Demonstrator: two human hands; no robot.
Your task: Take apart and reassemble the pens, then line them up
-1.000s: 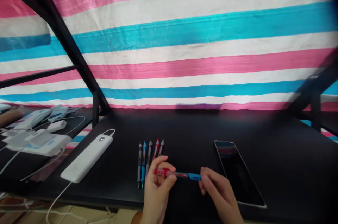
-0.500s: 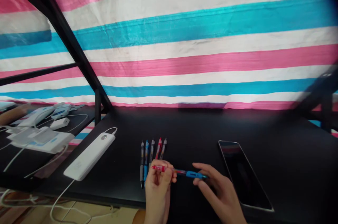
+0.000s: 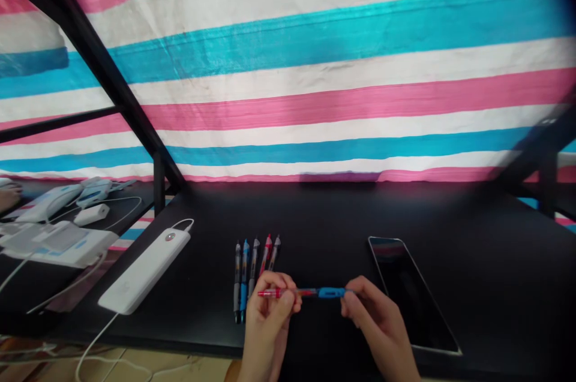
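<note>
A pen with a red end and a blue grip [image 3: 330, 292] lies level between my hands, above the black table's front part. My left hand [image 3: 275, 304] pinches its red end. The fingers of my right hand [image 3: 371, 310] are closed on the tip beyond the blue grip. Just behind my left hand several pens [image 3: 245, 274] lie side by side on the table, with black, blue, grey and red parts; my left hand covers the lower ends of some.
A phone [image 3: 411, 292] lies right of my right hand. On the left are a white power bank [image 3: 146, 268] with a cable, and a white power strip [image 3: 85, 247] with chargers. Black metal bars [image 3: 112, 85] and a striped sheet [image 3: 315, 106] stand behind.
My right hand's fingers have closed on the pen's blue end, where they were more spread before. The view has shifted slightly. A person's hand at the far left has moved further toward the edge.
</note>
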